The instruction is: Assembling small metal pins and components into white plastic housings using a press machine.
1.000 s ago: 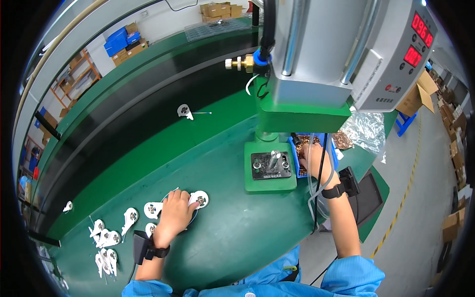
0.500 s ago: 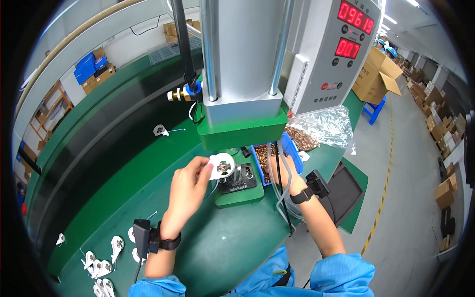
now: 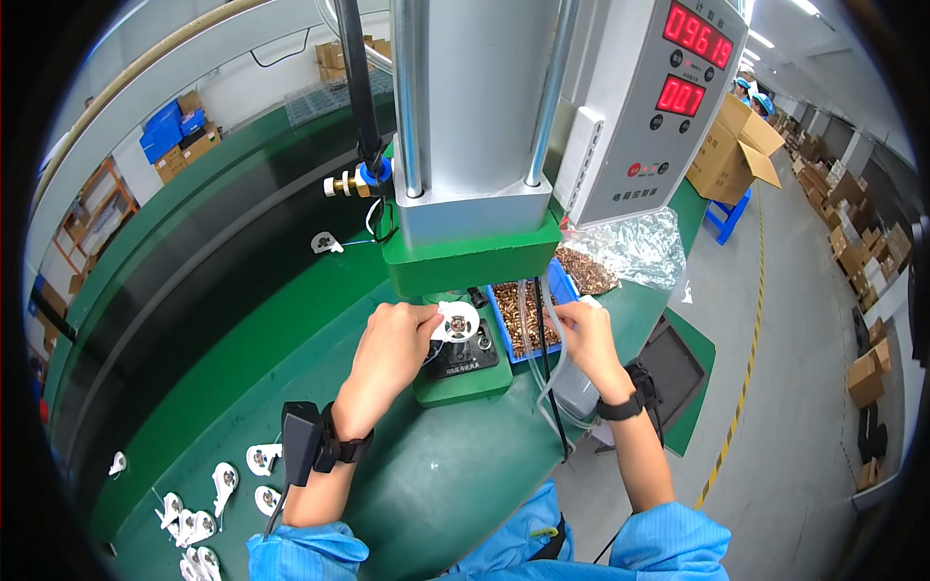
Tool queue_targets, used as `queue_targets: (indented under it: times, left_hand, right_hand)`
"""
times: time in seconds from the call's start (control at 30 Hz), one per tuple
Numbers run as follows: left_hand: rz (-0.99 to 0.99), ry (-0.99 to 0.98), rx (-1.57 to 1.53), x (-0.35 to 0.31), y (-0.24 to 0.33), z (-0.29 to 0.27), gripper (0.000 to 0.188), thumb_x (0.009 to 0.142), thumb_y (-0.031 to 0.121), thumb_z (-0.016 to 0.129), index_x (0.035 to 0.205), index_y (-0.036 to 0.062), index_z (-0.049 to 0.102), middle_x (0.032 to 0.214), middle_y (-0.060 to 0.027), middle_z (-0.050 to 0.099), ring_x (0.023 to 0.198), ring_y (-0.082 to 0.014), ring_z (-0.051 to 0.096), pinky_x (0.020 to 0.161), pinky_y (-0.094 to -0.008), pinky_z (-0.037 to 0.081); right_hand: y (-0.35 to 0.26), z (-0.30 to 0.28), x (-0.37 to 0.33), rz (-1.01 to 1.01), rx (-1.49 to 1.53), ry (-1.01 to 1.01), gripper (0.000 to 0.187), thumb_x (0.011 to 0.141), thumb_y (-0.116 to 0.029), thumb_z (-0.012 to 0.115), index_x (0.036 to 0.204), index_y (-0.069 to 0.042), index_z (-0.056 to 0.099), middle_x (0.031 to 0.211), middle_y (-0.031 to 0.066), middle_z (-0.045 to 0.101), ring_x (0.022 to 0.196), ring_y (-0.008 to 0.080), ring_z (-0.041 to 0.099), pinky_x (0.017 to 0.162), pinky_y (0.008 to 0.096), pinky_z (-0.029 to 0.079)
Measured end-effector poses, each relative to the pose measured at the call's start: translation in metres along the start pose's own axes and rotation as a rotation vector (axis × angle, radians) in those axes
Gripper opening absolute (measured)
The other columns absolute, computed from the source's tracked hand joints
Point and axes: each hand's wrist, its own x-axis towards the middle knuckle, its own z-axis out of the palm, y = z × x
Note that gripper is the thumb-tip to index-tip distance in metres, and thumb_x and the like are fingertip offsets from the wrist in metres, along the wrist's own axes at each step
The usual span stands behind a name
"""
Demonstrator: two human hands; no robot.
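My left hand (image 3: 392, 344) pinches a white round plastic housing (image 3: 459, 322) with a metal centre. It holds the housing by one edge, above the black fixture plate (image 3: 463, 362) on the green press base (image 3: 467, 389). A thin lead hangs from it. Thumb and fingers of my right hand (image 3: 588, 339) are pressed together at the right side of a blue bin (image 3: 563, 282), behind clear tubes. Whatever they hold is too small to make out. Small copper-coloured metal pieces (image 3: 518, 305) fill the bin.
The green press head (image 3: 475, 259) hangs over the fixture, beside a grey control box (image 3: 644, 136). Clear tubes and a black cable (image 3: 555, 382) run down by the bin. Several white housings (image 3: 199, 526) lie at lower left. A clear bag (image 3: 639, 252) of copper pieces lies behind the bin.
My left hand has moved right with the housing, bringing it further over the fixture. My right hand has drawn back from inside the bin to its right side.
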Motion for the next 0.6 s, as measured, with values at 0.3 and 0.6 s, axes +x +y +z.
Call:
queue_targets:
  times: [0.3,0.6]
  left_hand:
    - [0.026,0.164,-0.150,-0.016,-0.011,0.010,0.023,0.103,0.014,0.059,0.113,-0.0019,0.071,0.084,-0.0229,0.069,0.073,-0.0360,0.066,0.069,-0.0429,0.051]
    - [-0.110,0.212,-0.347,-0.032,-0.023,0.020,0.019,0.109,0.016,0.051,0.106,-0.0018,0.058,0.079,-0.0139,0.061,0.065,-0.0205,0.054,0.064,-0.0361,0.044]
  right_hand:
    - [0.019,0.016,-0.060,0.264,0.789,0.073,0.014,0.097,-0.004,0.072,0.109,0.003,0.072,0.100,0.0052,0.075,0.091,0.0094,0.069,0.085,0.0245,0.054]
    - [0.035,0.028,-0.072,0.180,0.767,0.160,0.012,0.098,0.000,0.069,0.110,0.003,0.069,0.103,0.0037,0.071,0.095,0.0084,0.065,0.086,0.0234,0.052]
